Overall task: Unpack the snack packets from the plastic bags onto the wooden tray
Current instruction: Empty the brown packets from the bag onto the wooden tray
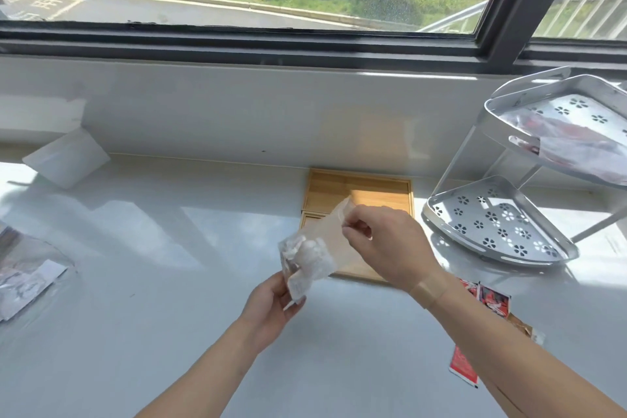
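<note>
Risk here comes mostly from the way the clear plastic bag (315, 248) is held: it hangs in the air in front of the person, above the near edge of the wooden tray (359, 190), and only two small grips keep it there. The left hand (271, 309) is closed on the lower end of the bag, where the white snack packets (307, 256) are gathered, and the right hand (383, 244) pinches the upper end between thumb and fingertips, probably to open the mouth. If the right hand pulls too hard, I think the thin film can tear or the mouth can open suddenly, and the packets can fall out together on the white counter (169, 248) and not on the tray. If the left hand loosens while the bag is tilted, the weight at the bottom can make the bag slip from the pinch. The tray looks empty in the part that is visible, so the task seems to be near its beginning. More bags wait: one lies at the left edge of the counter (27, 275), another is on the upper shelf of the metal rack (576, 139). Some red packets (488, 299) lie on the counter under the right forearm, and a careless move of the arm can sweep them away.
</note>
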Demonstrator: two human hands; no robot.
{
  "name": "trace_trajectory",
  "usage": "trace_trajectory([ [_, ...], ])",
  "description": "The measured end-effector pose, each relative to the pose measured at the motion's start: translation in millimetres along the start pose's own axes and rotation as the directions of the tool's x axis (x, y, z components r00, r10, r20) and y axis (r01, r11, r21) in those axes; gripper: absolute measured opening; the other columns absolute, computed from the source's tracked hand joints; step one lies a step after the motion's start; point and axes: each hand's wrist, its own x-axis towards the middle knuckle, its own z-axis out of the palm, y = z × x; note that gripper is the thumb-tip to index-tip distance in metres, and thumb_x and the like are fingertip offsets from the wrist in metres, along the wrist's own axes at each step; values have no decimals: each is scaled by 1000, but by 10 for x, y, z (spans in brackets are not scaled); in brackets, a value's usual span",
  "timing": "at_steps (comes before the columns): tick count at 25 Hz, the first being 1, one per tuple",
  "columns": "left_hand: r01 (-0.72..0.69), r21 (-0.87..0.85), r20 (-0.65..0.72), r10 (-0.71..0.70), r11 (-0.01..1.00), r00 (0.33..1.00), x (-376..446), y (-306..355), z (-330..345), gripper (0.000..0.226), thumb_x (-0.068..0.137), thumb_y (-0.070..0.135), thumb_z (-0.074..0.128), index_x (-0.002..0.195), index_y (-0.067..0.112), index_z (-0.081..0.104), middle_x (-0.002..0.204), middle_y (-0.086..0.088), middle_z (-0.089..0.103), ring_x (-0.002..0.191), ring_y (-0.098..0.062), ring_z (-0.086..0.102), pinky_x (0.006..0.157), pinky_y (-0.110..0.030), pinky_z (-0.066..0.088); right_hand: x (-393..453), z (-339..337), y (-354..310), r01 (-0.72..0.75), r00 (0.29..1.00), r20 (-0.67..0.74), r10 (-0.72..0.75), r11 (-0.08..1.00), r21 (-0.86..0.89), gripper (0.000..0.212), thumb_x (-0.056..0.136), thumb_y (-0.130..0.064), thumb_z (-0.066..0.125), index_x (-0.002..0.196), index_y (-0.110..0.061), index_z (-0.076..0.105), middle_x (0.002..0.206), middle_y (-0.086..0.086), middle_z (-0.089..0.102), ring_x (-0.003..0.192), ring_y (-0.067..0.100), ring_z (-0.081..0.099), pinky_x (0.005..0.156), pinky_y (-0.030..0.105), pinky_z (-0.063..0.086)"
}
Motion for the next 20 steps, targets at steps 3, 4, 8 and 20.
trace_trajectory([
  [3, -59, 82, -67, 65, 995, 996, 174, 379, 77, 21, 93, 12, 58, 84, 15, 76, 76, -2, 74, 63, -12, 66, 63, -27, 54, 248, 22, 316, -111, 994, 17, 110, 984, 139, 6, 83, -21, 65, 78, -24, 66, 72, -15, 64, 72, 15, 63, 71, 36, 52],
  [4, -92, 126, -88, 103, 988, 991, 235, 507, 119, 15, 95, 13, 58, 88, 14, 72, 75, -1, 74, 64, -12, 66, 63, -27, 52, 333, 46, 424, -150, 989, 16, 149, 974, 170, 6, 82, -21, 65, 77, -25, 66, 71, -15, 65, 71, 12, 63, 69, 33, 52],
  [8, -233, 428, -157, 326, 873, 932, 478, 991, 360, 6, 95, 12, 61, 89, 12, 64, 73, -4, 69, 60, -13, 62, 56, -26, 53, 677, 223, 876, -333, 943, 65, 327, 907, 260, 5, 79, -25, 68, 76, -28, 65, 65, -12, 65, 65, 5, 60, 58, 23, 43],
  [20, -394, 879, 149, 630, 270, 763, 1085, 1886, 1374, 16, 90, 19, 66, 75, 23, 64, 74, 1, 66, 75, -25, 64, 77, -44, 61, 1184, 804, 1675, -647, 674, 275, 686, 369, 667, 17, 81, -8, 72, 72, -18, 62, 75, 5, 64, 60, 16, 56, 47, 23, 41],
])
